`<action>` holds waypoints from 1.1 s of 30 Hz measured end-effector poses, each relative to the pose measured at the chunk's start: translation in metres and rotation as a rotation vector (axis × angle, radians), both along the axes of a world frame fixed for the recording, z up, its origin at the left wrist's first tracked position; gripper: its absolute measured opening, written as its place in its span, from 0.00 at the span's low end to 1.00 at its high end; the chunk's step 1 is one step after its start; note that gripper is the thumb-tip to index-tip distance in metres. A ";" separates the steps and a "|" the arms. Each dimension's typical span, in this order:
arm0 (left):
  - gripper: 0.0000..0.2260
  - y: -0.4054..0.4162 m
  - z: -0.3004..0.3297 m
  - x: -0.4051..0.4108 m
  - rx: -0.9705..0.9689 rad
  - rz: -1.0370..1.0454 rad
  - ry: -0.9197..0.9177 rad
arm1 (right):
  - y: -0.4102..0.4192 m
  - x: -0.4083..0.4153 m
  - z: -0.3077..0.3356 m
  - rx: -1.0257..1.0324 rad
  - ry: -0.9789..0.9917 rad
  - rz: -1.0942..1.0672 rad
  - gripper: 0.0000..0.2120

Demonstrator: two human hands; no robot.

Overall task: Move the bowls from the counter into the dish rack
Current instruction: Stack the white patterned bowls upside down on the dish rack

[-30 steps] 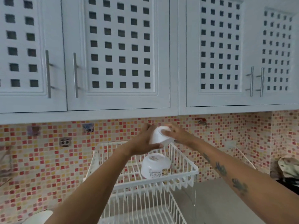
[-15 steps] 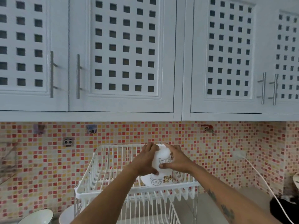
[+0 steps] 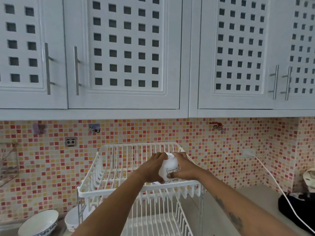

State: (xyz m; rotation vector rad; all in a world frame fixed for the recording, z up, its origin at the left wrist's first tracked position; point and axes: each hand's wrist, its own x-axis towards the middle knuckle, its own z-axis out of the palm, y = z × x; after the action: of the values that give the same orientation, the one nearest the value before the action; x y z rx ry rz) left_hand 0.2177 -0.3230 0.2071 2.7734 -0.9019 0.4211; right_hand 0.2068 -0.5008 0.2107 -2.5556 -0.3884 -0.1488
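Note:
A small white bowl (image 3: 168,167) with printed writing is upside down in the upper tier of the white wire dish rack (image 3: 109,195). My left hand (image 3: 151,169) grips its left side and my right hand (image 3: 183,168) its right side. It seems to sit on another white bowl, which my hands mostly hide. On the counter left of the rack stand a blue-patterned white bowl (image 3: 39,223) and a small white bowl (image 3: 73,220).
White cabinets (image 3: 122,53) hang low above the rack. A tiled wall (image 3: 213,150) stands behind it. At the right lie a black object (image 3: 296,212), a white cable (image 3: 276,186) and a cloth bag (image 3: 309,178). The rack's lower tier (image 3: 158,223) is below my forearms.
Both hands have brought the small white bowl down from above the rack onto the bowl in the upper tier. The view has shifted so the counter bowls at left show.

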 end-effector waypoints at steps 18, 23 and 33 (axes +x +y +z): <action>0.35 -0.010 -0.001 -0.002 -0.063 0.035 0.087 | -0.001 0.011 -0.007 -0.213 -0.050 0.057 0.50; 0.35 -0.011 0.000 -0.004 -0.085 0.076 0.094 | 0.001 0.015 -0.007 -0.217 -0.070 0.049 0.51; 0.39 -0.007 0.009 -0.008 -0.265 0.159 0.235 | 0.001 0.003 0.011 -0.117 0.071 0.047 0.45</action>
State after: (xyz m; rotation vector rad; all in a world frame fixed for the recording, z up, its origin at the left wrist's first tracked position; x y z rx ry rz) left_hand 0.2100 -0.3304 0.2160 2.5870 -0.5327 0.2132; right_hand 0.2100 -0.5003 0.2218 -2.6557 -0.4410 -0.0182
